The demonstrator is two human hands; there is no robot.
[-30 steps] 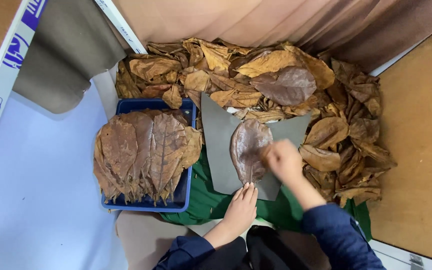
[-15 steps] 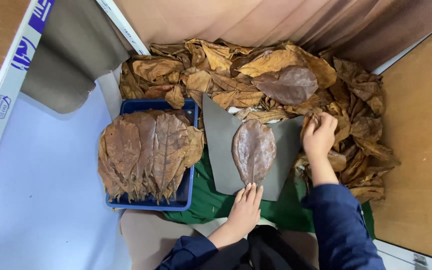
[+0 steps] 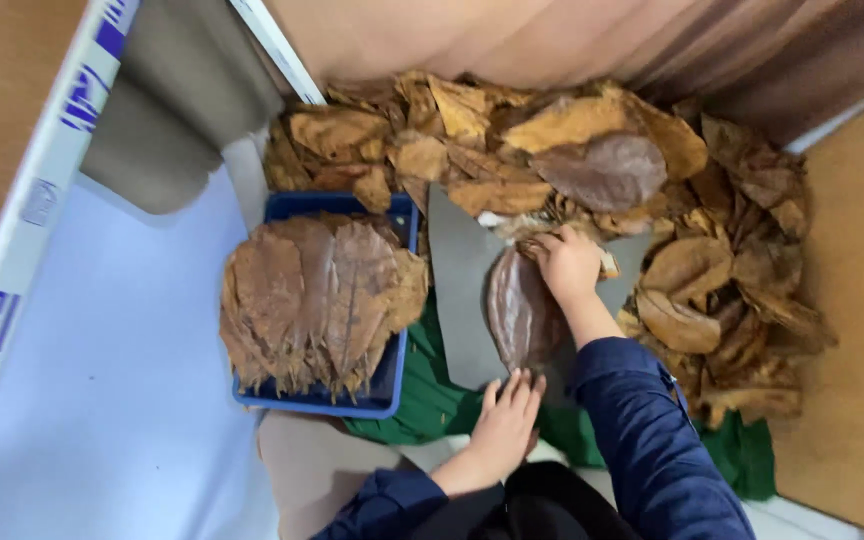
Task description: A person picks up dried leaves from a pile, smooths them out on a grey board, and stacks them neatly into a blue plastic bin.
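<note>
My left hand (image 3: 505, 425) lay flat, fingers spread, pinning the near tip of the brown leaf (image 3: 519, 312) on the grey board (image 3: 457, 285); my right hand (image 3: 568, 265) pressed its far end, fingers curled.

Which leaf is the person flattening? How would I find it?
Find the blue tray stacked with brown leaves. Just right of it lies a grey board. The leaf lies alone on it, dark reddish-brown and smooth, between the left hand and right hand, unlike the curled, paler pile behind.
</note>
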